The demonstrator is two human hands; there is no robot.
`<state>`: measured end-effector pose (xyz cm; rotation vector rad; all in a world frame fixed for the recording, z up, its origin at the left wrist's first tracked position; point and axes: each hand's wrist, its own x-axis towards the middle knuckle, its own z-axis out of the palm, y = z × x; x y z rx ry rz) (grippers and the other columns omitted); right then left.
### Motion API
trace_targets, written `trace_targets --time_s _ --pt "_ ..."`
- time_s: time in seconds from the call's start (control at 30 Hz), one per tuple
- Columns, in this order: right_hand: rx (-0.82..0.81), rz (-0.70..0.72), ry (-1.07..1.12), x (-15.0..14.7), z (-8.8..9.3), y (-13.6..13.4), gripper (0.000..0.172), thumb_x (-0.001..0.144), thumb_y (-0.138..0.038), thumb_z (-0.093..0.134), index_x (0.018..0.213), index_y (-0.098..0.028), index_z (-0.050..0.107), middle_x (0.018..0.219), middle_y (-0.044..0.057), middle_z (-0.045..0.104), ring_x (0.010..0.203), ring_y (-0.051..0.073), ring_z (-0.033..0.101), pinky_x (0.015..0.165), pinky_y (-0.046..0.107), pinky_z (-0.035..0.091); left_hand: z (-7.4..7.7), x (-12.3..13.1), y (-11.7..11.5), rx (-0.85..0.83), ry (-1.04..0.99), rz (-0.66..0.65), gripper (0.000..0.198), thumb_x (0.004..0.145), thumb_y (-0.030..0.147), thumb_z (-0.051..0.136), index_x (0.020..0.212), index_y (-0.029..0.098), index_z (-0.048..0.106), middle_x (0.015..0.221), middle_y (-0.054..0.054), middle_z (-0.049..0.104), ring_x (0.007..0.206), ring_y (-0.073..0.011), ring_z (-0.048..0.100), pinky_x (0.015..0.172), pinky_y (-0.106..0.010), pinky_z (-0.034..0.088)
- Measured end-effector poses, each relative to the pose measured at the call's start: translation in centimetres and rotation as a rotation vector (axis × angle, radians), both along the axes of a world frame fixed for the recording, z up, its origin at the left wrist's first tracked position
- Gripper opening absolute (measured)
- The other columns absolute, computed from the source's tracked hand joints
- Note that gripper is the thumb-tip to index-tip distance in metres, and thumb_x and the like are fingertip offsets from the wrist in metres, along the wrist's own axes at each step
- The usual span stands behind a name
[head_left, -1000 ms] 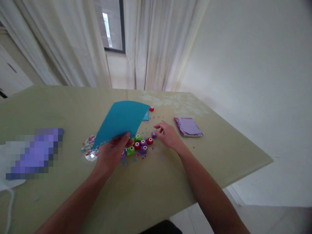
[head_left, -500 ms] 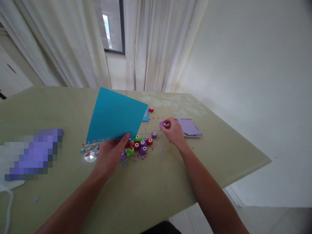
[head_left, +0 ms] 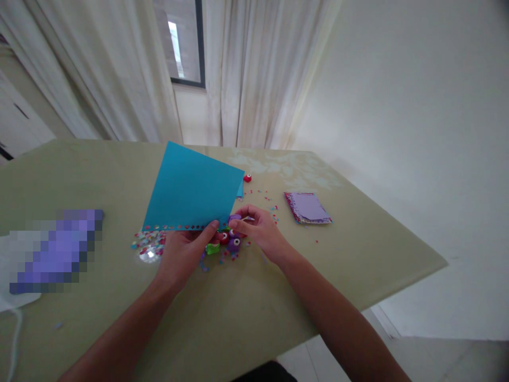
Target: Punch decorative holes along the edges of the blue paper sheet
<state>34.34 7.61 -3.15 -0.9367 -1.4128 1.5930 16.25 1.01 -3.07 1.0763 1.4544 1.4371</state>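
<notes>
My left hand (head_left: 183, 253) pinches the lower edge of a teal paper sheet (head_left: 193, 187), held up over the table, with a row of small punched holes along its bottom edge. My right hand (head_left: 257, 232) grips a small purple craft punch (head_left: 234, 217) right at the sheet's lower right corner. Under both hands lies a cluster of small punches: a red one (head_left: 224, 237), a purple one (head_left: 234, 244) and a green one (head_left: 212, 248). Coloured paper bits (head_left: 149, 238) are scattered around them.
A stack of purple-topped paper squares (head_left: 307, 207) lies right of the hands. One red punch (head_left: 247, 178) sits further back by another teal sheet. A blurred purple object (head_left: 55, 249) rests at the left on the beige table (head_left: 246, 313). Curtains hang behind.
My right hand picked a purple punch off the table, lifted it to the right, then brought it left to the teal sheet's corner. The left hand tilted the sheet more upright.
</notes>
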Motion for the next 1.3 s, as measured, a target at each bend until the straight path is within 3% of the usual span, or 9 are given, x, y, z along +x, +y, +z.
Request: trace_targets --time_s 0.2,0.7,1.3 --pt "0.059 -0.037 -0.043 0.24 0.1 0.28 0.055 0.065 -0.06 0.098 0.089 -0.019 0.071 0.083 0.0 0.072 0.069 0.014 0.064 0.064 0.028 0.048 0.35 0.2 -0.07 0.003 -0.01 -0.01 0.034 0.076 0.05 0.086 0.083 0.018 0.08 0.074 -0.007 0.083 0.067 -0.0272 0.08 0.063 -0.034 0.065" --pt "0.077 0.025 -0.04 0.0 -0.2 0.23 0.048 0.066 -0.055 0.098 0.089 -0.021 0.074 0.078 0.0 0.073 0.068 0.015 0.064 0.063 0.027 0.048 0.74 0.22 -0.11 0.002 0.085 -0.045 0.031 0.079 0.051 0.081 0.077 0.02 0.08 0.074 -0.007 0.082 0.07 -0.0283 0.08 0.067 -0.035 0.064" --pt "0.088 0.058 -0.045 0.18 -0.1 0.25 0.045 0.067 -0.053 0.098 0.09 -0.02 0.076 0.078 0.0 0.073 0.068 0.015 0.064 0.065 0.028 0.048 0.29 -0.03 -0.01 -0.007 0.176 -0.038 0.035 0.081 0.056 0.078 0.077 0.021 0.08 0.079 -0.007 0.084 0.075 -0.0302 0.08 0.072 -0.038 0.063"
